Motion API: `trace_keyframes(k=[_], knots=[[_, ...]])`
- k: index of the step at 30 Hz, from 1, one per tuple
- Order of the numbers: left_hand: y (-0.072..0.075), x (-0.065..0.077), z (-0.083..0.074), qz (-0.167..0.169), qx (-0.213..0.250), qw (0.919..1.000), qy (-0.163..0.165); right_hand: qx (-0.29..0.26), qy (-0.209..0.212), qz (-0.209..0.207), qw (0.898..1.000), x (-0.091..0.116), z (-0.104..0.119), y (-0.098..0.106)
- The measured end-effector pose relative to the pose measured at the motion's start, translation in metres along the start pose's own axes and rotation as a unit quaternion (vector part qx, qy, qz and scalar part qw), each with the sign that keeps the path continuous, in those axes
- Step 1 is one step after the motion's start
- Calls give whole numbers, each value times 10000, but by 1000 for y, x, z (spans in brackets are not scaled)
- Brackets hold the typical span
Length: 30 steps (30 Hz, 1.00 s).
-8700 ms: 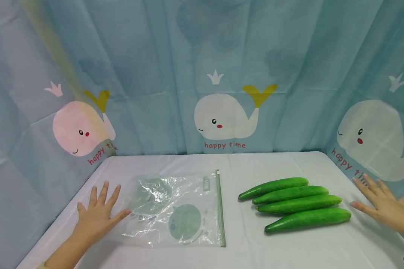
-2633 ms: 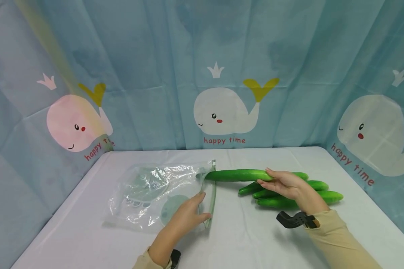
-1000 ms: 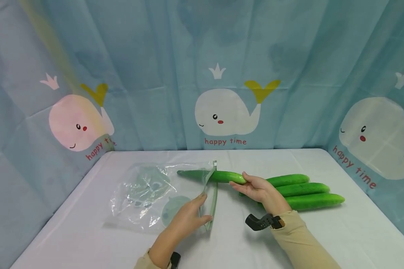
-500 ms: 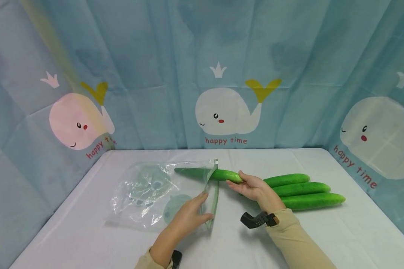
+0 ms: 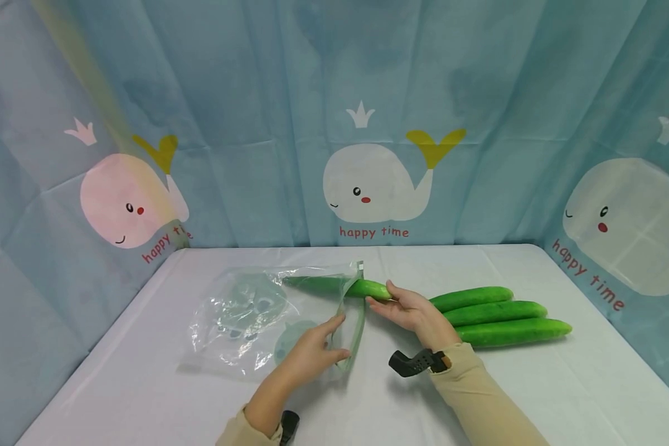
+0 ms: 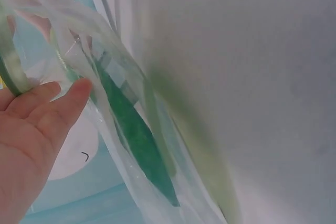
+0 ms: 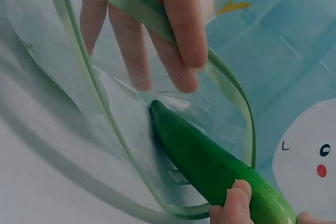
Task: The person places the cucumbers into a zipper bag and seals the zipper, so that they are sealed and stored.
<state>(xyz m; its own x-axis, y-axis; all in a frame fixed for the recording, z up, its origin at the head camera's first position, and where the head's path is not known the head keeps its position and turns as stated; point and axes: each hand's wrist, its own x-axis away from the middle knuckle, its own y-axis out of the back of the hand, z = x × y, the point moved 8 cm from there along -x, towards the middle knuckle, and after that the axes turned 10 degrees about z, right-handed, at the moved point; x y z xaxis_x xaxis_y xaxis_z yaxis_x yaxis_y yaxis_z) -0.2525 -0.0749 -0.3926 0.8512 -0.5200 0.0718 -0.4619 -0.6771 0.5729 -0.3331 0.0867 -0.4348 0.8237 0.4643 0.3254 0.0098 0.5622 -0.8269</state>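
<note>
A clear zip bag with green prints and a green zip edge lies on the white table, its mouth facing right and spread apart. My left hand grips the upper layer at the mouth; the right wrist view has its index finger over the zip edge and other fingers behind the film. A green cucumber sits mostly inside the bag, narrow tip first, along the far side. My right hand holds its outer end just outside the mouth. Through the film, the left wrist view shows the cucumber.
Three more cucumbers lie side by side to the right, their left ends partly behind the right hand and forearm. A blue curtain with whale prints hangs behind and beside the white table.
My right hand has brought a cucumber leftward from the group into the bag, and over the last second it slid a little deeper. The left hand stays at the bag's mouth.
</note>
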Motion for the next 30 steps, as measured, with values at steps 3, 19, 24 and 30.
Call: trace_keyframes(k=[3,19,24,30], knots=[[1,0,2,-2,131,9999,74,-53,35,-15,10000,-1,-1,-1],[5,0,-3,-32,168,9998,-36,222,-5,26,9998,-12,-5,-4],[4,1,-2,-3,175,9998,-15,435,130,208,9987,-16,-6,-8],[5,1,-4,41,217,9997,-76,307,170,426,9985,-18,-9,-11]])
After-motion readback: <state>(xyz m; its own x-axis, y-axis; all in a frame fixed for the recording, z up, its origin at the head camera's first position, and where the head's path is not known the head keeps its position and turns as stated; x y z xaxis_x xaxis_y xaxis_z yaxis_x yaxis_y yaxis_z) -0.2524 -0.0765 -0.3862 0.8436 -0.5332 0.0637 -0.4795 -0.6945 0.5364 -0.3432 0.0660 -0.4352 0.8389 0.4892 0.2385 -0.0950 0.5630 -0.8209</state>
